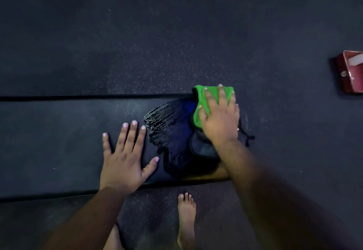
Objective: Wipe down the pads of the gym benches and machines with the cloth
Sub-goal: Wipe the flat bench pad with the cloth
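Both hands flat: right hand [220, 116] atop green cloth [204, 100], left hand [125, 157] on bench pad [59, 141].

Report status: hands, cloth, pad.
Right hand pressing green cloth, fingers flat. Left hand flat on bench pad. Wet streaks alongside; nothing blocking.

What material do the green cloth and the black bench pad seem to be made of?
The green cloth looks like soft microfibre: matte, fuzzy, folding under the right hand. The bench pad looks like smooth vinyl or faux leather: the wet streak shines and stays on top, though the dim light leaves this uncertain.
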`<state>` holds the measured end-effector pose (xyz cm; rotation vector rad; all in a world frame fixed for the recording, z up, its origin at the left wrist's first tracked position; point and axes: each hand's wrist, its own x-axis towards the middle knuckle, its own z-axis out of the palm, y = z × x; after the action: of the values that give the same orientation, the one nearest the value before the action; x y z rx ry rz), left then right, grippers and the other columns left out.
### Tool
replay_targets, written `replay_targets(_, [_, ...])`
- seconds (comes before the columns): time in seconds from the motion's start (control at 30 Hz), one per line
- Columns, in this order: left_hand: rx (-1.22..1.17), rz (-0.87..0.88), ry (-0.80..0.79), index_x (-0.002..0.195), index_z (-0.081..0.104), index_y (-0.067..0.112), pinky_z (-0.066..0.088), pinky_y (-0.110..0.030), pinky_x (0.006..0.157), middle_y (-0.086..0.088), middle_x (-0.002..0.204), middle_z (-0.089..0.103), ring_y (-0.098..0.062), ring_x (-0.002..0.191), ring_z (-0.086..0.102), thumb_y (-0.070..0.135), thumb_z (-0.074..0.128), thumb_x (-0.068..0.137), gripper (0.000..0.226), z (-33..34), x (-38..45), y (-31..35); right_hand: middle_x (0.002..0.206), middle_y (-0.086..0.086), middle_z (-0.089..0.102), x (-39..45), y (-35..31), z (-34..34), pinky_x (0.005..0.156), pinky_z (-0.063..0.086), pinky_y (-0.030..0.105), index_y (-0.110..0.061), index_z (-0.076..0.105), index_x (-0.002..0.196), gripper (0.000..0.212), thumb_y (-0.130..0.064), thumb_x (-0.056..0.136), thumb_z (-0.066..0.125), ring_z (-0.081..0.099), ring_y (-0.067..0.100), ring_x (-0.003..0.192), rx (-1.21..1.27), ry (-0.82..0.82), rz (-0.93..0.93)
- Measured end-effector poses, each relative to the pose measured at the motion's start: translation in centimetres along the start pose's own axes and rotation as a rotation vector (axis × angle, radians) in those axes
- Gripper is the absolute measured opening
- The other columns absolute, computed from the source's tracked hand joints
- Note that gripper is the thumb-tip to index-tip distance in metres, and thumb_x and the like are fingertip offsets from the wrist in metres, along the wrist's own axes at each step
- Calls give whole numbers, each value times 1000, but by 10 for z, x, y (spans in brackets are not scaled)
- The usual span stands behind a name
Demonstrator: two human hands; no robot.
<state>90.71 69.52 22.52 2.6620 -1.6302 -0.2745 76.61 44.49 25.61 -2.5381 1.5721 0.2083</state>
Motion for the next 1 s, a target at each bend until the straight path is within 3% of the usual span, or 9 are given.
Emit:
replay_targets(0.17, [-22, -2, 18, 160, 25, 14, 9, -70, 118, -7, 169, 14, -27, 156, 14, 71, 32, 89, 91, 1, -1, -1, 169, 2, 20, -25, -49, 6, 122, 15, 62, -41, 33, 154, 61, -55, 96, 38, 16, 39, 154, -111, -64, -660])
replay_targets(0.2, [-25, 2, 21, 160, 25, 14, 9, -70, 118, -7, 169, 14, -27, 156, 13, 71, 32, 90, 91, 1, -1, -1, 169, 1, 22, -3, -31, 2, 121, 14, 63, -41, 34, 154, 60, -56, 96, 35, 18, 37, 154, -137, -48, -650])
replay_targets(0.27, [-21, 6, 14, 160, 23, 14, 9, -70, 118, -7, 170, 13, -26, 157, 12, 71, 32, 90, 91, 1, 1, 0, 168, 1, 23, 30, 5, -9, 121, 16, 65, -39, 36, 154, 60, -57, 97, 34, 20, 35, 153, -116, -30, -354])
replay_targets(0.37, [-13, -6, -23, 161, 22, 14, 6, -73, 117, -8, 170, 13, -26, 157, 11, 71, 31, 90, 91, -1, 1, 0, 169, 2, 17, -18, 22, 3, 121, 22, 60, -39, 32, 156, 61, -53, 97, 42, 15, 39, 154, 38, 10, -82])
replay_targets(0.5, [-9, 45, -19, 160, 25, 14, 1, -78, 113, -8, 169, 16, -26, 157, 12, 66, 36, 90, 88, -12, 6, 13, 169, 5, 19, -122, 26, 16, 118, 28, 61, -37, 33, 157, 64, -52, 96, 45, 17, 43, 153, 10, -35, -128])
replay_targets(0.63, [-47, 164, 13, 159, 29, 15, 4, -73, 117, -7, 169, 17, -24, 156, 15, 62, 39, 89, 85, -14, 35, 54, 171, 2, 9, -31, 26, 6, 121, 15, 66, -42, 23, 159, 60, -51, 101, 36, 9, 43, 155, -43, -4, -237])
replay_targets(0.73, [-33, 132, -15, 160, 24, 15, 3, -71, 118, -7, 169, 14, -24, 157, 11, 64, 36, 90, 86, -4, 46, 64, 170, -1, 13, 25, 21, 0, 123, 14, 62, -41, 28, 157, 56, -53, 103, 34, 11, 39, 155, 32, -6, -155])
replay_targets(0.87, [-21, 140, -5, 160, 26, 14, 4, -70, 118, -8, 169, 15, -25, 157, 12, 63, 37, 90, 86, -3, 44, 62, 170, 3, 17, -78, 55, 15, 118, 32, 56, -37, 33, 157, 61, -46, 98, 45, 17, 41, 153, 79, 28, -133])
replay_targets(1.0, [-22, 128, -19, 159, 28, 13, 6, -72, 117, -8, 169, 17, -25, 156, 14, 63, 37, 89, 86, -7, 46, 65, 170, 5, 15, -124, 69, 20, 117, 30, 61, -37, 29, 158, 61, -44, 99, 42, 12, 46, 152, 88, -50, -186])
